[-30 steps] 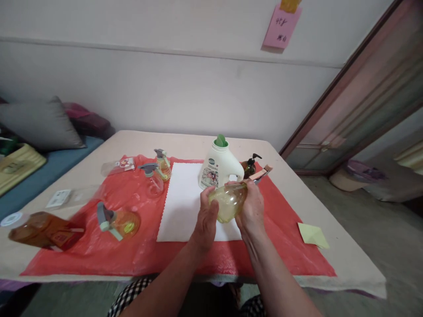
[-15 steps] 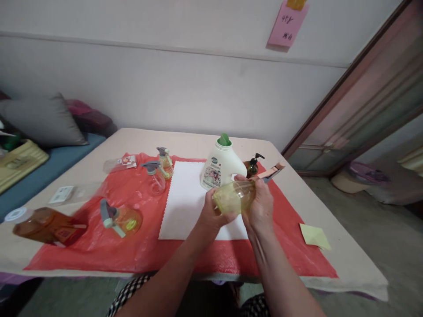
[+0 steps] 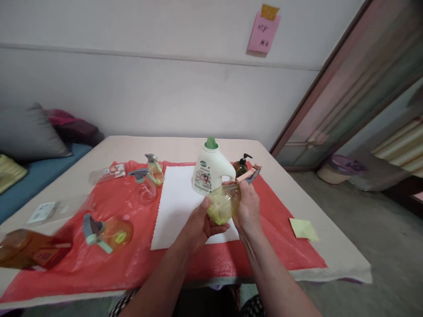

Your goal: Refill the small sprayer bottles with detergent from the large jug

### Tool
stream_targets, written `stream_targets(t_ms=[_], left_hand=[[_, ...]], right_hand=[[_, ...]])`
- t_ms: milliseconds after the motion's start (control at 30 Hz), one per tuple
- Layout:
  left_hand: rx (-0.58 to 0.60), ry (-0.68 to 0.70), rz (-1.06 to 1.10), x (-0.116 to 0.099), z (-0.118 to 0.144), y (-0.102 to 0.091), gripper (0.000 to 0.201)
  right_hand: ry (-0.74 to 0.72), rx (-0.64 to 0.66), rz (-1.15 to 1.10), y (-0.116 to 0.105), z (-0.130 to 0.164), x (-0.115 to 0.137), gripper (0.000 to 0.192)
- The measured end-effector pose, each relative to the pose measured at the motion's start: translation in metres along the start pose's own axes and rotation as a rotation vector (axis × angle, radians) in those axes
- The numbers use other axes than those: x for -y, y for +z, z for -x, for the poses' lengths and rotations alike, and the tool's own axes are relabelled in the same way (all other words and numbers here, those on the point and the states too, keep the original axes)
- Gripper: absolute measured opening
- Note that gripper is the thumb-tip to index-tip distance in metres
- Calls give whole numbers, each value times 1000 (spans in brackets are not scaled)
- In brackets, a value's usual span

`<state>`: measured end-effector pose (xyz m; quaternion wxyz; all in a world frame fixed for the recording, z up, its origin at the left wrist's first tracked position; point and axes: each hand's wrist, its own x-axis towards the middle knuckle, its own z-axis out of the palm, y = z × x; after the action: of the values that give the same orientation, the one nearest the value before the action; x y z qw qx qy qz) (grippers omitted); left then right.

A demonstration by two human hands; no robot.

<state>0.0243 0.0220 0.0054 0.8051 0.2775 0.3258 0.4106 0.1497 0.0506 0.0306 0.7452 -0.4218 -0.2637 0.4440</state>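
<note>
On the tabletop [image 3: 335,248], the white jug [image 3: 213,169] stands uncapped at twelve o'clock; nearer, the yellow bottle [image 3: 222,204] is not yet set down; my right hand [image 3: 248,209] grips its neck, my left hand [image 3: 197,223], half spread, cups its base; the spray head [image 3: 251,173] seems fitted.

This looks like a room in a home — most likely a living room. A grey cushion [image 3: 29,132] sits on a blue padded seat [image 3: 64,158] at the left, and a cloth-covered table [image 3: 297,198] stands against a plain pale wall [image 3: 158,97] with a pink note [image 3: 264,33] taped up. Off to the right — a striped curtain [image 3: 405,147] and a bin [image 3: 330,175] with a purple liner [image 3: 346,163] on bare grey floor [image 3: 370,224].
</note>
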Motion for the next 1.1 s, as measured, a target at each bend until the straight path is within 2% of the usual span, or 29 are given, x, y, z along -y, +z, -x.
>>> stream_targets(t_ms=[67,167,333,500,600,700,833,933,1033,1100], left_hand=[[-66,158,-45,1,1,0,70],[-181,342,-235,7,1,3,76],[-233,590,-521,23,-3,4,77],[-295,916,-870,40,-16,-7,71],[-315,1023,-924,43,-21,-9,67],[-292,910,-741,36,-19,-2,70],[-204,541,-278,16,-13,13,82],[-143,341,-59,5,-10,19,75],[-121,237,25,5,-10,20,69],[-135,239,35,7,-11,20,71]], right_hand=[[23,-2,-32,0,-2,-4,39],[77,-39,-74,0,-5,-10,41],[134,-93,-126,-1,-9,-10,43],[143,-93,-156,-3,-11,-6,41],[130,-73,-164,-5,-11,-4,42],[113,-27,-158,-6,-10,3,43],[139,96,-164,-10,-12,17,50],[174,173,-159,-14,-14,24,52],[165,176,-132,-17,-17,23,44],[144,144,-118,-18,-18,20,43]])
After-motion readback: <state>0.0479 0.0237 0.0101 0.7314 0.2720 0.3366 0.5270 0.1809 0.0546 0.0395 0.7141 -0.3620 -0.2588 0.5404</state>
